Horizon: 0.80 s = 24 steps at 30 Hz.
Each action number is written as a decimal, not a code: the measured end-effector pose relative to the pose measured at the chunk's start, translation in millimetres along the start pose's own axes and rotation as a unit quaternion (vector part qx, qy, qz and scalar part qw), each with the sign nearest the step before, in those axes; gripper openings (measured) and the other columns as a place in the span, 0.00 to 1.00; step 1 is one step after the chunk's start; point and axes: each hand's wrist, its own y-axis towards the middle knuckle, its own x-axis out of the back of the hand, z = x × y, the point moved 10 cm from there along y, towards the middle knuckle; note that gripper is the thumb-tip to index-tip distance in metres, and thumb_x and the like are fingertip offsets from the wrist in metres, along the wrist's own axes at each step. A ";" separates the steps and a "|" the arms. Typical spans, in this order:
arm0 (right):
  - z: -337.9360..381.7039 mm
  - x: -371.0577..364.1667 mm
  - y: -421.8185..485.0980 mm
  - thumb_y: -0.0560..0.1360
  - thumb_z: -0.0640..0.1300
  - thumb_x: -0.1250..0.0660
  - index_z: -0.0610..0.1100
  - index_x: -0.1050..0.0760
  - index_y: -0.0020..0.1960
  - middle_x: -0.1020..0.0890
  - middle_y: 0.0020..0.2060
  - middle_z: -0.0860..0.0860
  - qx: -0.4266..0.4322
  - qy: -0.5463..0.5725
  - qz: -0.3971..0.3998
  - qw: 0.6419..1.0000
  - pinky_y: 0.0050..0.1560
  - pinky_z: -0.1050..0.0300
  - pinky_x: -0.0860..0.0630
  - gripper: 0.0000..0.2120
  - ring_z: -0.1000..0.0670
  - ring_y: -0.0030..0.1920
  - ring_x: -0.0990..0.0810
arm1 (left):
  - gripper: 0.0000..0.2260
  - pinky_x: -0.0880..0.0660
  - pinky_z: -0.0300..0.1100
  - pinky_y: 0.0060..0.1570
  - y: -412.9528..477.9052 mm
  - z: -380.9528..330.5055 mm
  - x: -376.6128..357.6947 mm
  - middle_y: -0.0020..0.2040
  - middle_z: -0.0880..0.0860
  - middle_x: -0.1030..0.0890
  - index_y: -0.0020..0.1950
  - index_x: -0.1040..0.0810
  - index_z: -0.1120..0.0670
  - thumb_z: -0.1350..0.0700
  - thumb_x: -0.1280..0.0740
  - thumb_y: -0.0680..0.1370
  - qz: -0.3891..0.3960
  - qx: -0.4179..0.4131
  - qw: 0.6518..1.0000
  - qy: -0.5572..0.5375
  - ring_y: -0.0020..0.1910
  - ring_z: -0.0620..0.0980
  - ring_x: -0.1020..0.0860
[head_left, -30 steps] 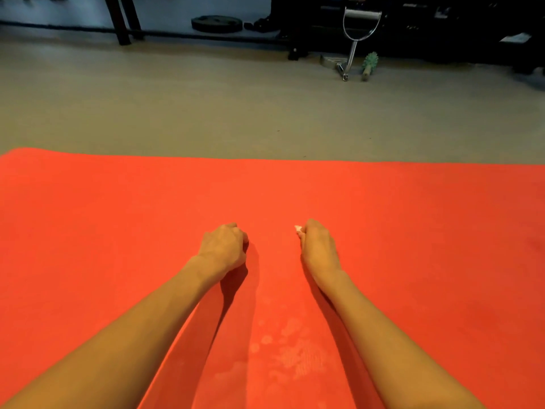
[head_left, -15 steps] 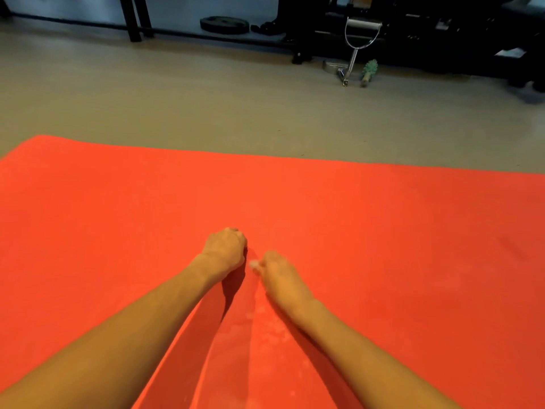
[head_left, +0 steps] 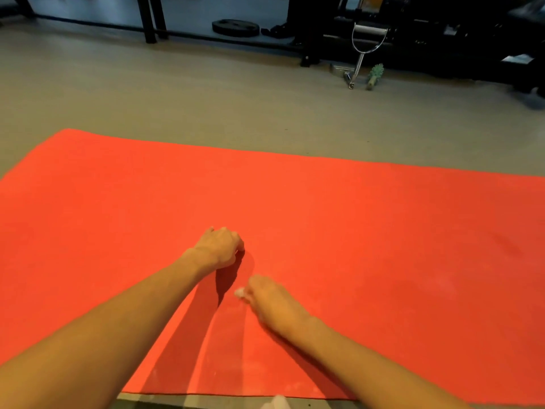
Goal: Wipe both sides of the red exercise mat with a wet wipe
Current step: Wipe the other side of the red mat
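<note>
The red exercise mat (head_left: 368, 219) lies flat on the grey floor and fills the lower part of the view. My left hand (head_left: 219, 249) rests on the mat as a fist, fingers curled, holding nothing that shows. Nearer to me, my right hand (head_left: 274, 302) presses down on the mat with a small white wet wipe (head_left: 239, 293) bunched under its fingers; only a corner of the wipe pokes out at the left. Faint damp streaks and pale specks mark the mat between my forearms.
The mat's near edge (head_left: 236, 395) shows at the bottom, with something white (head_left: 277, 402) just past it. On the floor beyond lie a weight plate (head_left: 235, 28), a metal cable handle (head_left: 361, 51) and a green roller (head_left: 374, 75). Dark gym racks line the back.
My right hand has dragged the wipe across the mat toward me and to the left, ending below the left fist. The left hand has stayed put. The view has tilted down.
</note>
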 end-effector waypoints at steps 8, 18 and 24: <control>-93.9 48.3 21.5 0.80 0.45 0.40 0.38 0.27 0.49 0.22 0.50 0.39 -0.243 0.004 -0.145 0.959 0.48 0.49 0.34 0.10 0.40 0.49 0.24 | 0.24 0.42 0.52 0.70 -18.8 8.5 -13.7 0.67 0.52 0.25 0.71 0.31 0.42 0.60 0.41 0.77 -0.003 0.023 1.000 0.017 0.66 0.53 0.27; -34.7 11.2 13.5 0.77 0.43 0.35 0.37 0.29 0.41 0.24 0.37 0.39 0.030 -0.017 -0.040 0.999 0.42 0.51 0.36 0.10 0.41 0.38 0.26 | 0.21 0.28 0.46 0.56 -18.1 12.2 -10.0 0.66 0.52 0.24 0.69 0.28 0.42 0.58 0.40 0.77 0.008 0.054 0.998 -0.042 0.63 0.56 0.26; -106.5 58.1 20.8 0.81 0.46 0.44 0.36 0.29 0.52 0.22 0.51 0.38 -0.196 -0.127 -0.076 0.969 0.48 0.49 0.36 0.12 0.39 0.52 0.24 | 0.16 0.28 0.48 0.55 -15.3 8.6 1.0 0.62 0.56 0.23 0.64 0.23 0.49 0.58 0.39 0.77 -0.016 0.100 0.993 -0.063 0.60 0.58 0.24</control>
